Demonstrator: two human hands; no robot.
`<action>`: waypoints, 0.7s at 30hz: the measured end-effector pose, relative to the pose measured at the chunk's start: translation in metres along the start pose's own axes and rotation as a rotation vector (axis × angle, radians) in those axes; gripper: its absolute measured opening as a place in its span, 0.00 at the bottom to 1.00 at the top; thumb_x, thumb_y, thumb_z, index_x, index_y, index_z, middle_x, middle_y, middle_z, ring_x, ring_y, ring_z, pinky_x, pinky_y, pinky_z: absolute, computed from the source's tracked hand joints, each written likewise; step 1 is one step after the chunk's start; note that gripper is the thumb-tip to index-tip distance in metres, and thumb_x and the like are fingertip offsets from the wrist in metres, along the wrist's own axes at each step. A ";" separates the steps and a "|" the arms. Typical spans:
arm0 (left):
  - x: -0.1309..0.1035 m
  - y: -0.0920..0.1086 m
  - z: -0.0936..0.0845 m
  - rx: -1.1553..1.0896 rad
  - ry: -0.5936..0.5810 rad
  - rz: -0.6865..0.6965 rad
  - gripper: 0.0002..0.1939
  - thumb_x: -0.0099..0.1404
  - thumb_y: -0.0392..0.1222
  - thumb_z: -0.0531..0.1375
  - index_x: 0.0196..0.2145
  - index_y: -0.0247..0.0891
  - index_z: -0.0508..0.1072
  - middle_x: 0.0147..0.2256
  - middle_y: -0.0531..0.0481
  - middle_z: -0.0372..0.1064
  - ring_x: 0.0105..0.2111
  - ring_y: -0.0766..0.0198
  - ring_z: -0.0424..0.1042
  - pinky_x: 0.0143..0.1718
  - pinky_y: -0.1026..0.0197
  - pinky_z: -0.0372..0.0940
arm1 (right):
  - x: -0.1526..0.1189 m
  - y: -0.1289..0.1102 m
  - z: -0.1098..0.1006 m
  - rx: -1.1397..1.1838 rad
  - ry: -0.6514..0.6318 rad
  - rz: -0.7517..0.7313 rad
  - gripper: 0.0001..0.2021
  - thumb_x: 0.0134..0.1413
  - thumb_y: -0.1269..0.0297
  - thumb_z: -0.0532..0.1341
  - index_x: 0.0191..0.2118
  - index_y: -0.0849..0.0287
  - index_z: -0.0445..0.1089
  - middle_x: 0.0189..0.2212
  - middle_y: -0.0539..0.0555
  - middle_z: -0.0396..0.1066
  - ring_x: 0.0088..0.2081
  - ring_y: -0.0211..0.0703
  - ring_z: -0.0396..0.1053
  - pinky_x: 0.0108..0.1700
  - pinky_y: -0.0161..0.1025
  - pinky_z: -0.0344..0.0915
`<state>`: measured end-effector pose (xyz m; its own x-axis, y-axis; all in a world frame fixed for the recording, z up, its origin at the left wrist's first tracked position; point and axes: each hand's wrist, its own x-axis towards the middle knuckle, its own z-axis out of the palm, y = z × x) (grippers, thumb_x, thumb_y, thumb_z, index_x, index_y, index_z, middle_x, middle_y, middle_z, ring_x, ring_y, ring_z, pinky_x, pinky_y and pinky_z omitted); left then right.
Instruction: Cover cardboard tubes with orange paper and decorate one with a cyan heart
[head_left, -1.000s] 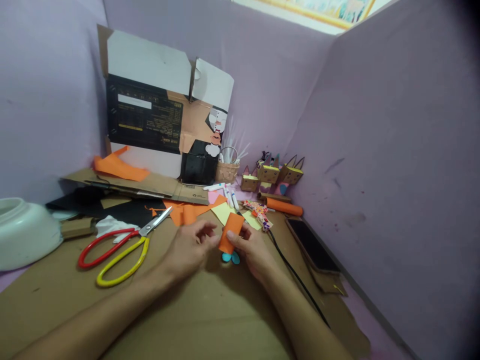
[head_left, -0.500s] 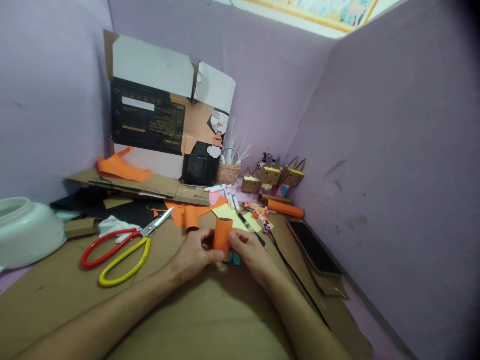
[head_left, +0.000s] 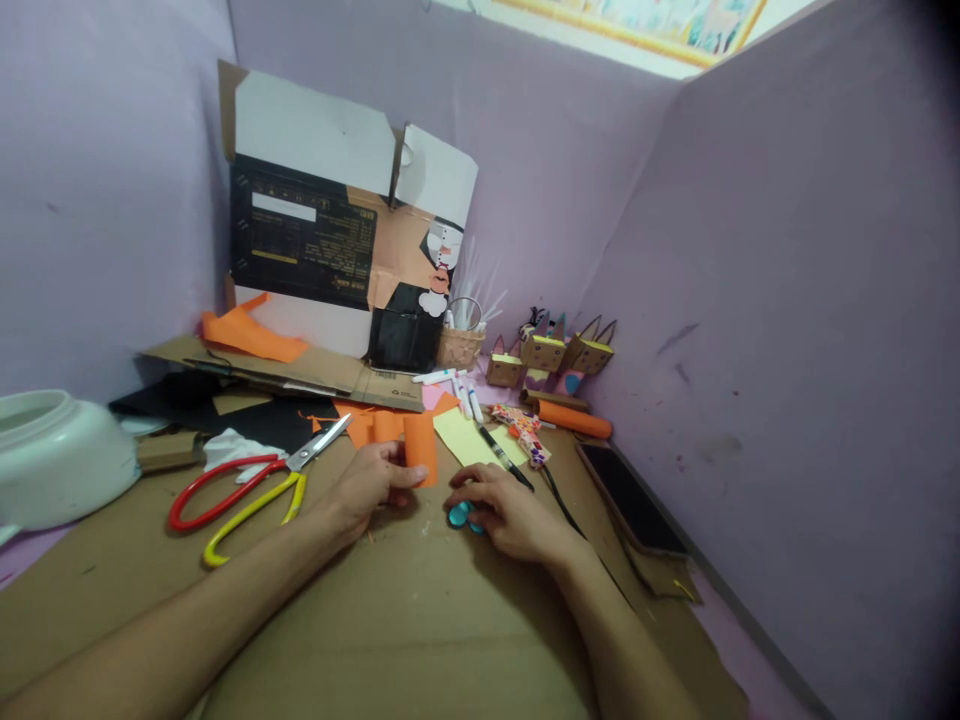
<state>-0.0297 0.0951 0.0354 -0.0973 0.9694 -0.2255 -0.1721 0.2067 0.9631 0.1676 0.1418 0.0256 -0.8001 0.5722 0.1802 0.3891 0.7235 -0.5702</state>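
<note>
My left hand (head_left: 379, 485) is closed around a tube covered in orange paper (head_left: 421, 450), held upright just above the cardboard. To its right, my right hand (head_left: 510, 512) reaches down with curved, parted fingers over small blue cutouts (head_left: 459, 514) on the cardboard. Those fingers partly cover the cutouts, and I cannot tell whether they touch them. Behind the held tube stands a second orange tube (head_left: 386, 426), partly hidden. Large scissors (head_left: 266, 490) with one red and one yellow handle lie left of my left hand, blades pointing away.
Yellow paper (head_left: 457, 436), a black pen (head_left: 504, 455), white markers (head_left: 471, 402) and a patterned glue gun (head_left: 529, 440) lie beyond my hands. On the right is a phone (head_left: 634, 500); on the left, a pale pot (head_left: 67, 470). Small cardboard animal figures (head_left: 544, 352) stand at the back.
My right hand has let go of the orange tube and moved down to the blue cutouts. The left hand has carried the tube slightly left and away from me.
</note>
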 end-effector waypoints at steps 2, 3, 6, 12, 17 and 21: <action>-0.001 0.000 0.001 0.000 -0.004 -0.012 0.18 0.40 0.39 0.67 0.31 0.32 0.70 0.28 0.51 0.68 0.23 0.69 0.65 0.23 0.67 0.57 | 0.000 0.001 0.001 0.096 0.032 0.042 0.18 0.40 0.84 0.59 0.35 0.55 0.74 0.43 0.55 0.69 0.45 0.47 0.63 0.49 0.44 0.57; -0.001 0.000 0.001 0.000 -0.013 -0.015 0.18 0.40 0.39 0.67 0.31 0.32 0.71 0.28 0.51 0.68 0.23 0.69 0.65 0.23 0.67 0.58 | 0.000 0.002 0.001 0.164 0.061 0.067 0.16 0.39 0.84 0.60 0.32 0.56 0.74 0.41 0.55 0.69 0.44 0.46 0.64 0.48 0.43 0.57; 0.000 -0.002 0.000 -0.006 -0.054 -0.005 0.18 0.43 0.38 0.66 0.33 0.31 0.70 0.28 0.51 0.68 0.24 0.68 0.66 0.23 0.67 0.58 | 0.002 0.005 0.002 0.345 0.152 0.161 0.11 0.36 0.81 0.62 0.26 0.58 0.72 0.30 0.51 0.70 0.34 0.42 0.64 0.39 0.39 0.59; 0.000 -0.006 -0.001 -0.042 -0.176 0.038 0.22 0.47 0.37 0.64 0.42 0.32 0.68 0.34 0.47 0.70 0.26 0.68 0.66 0.24 0.67 0.62 | 0.004 -0.001 -0.004 0.703 0.308 0.294 0.09 0.41 0.60 0.65 0.25 0.59 0.66 0.19 0.47 0.66 0.22 0.36 0.62 0.27 0.34 0.57; -0.002 -0.008 0.003 -0.027 -0.288 0.054 0.24 0.49 0.37 0.64 0.45 0.34 0.67 0.35 0.46 0.71 0.31 0.64 0.68 0.25 0.66 0.63 | 0.008 -0.013 0.003 1.009 0.437 0.342 0.15 0.35 0.55 0.68 0.24 0.60 0.64 0.18 0.46 0.66 0.20 0.33 0.62 0.27 0.33 0.58; -0.007 -0.010 0.008 0.008 -0.311 0.067 0.20 0.48 0.35 0.63 0.42 0.34 0.69 0.33 0.48 0.70 0.28 0.66 0.66 0.25 0.66 0.64 | 0.012 -0.018 0.017 1.075 0.507 0.372 0.15 0.34 0.57 0.69 0.21 0.61 0.65 0.18 0.47 0.65 0.19 0.31 0.59 0.25 0.32 0.57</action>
<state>-0.0195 0.0873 0.0283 0.1966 0.9746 -0.1074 -0.1679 0.1414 0.9756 0.1434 0.1290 0.0240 -0.3622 0.9319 0.0196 -0.2075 -0.0601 -0.9764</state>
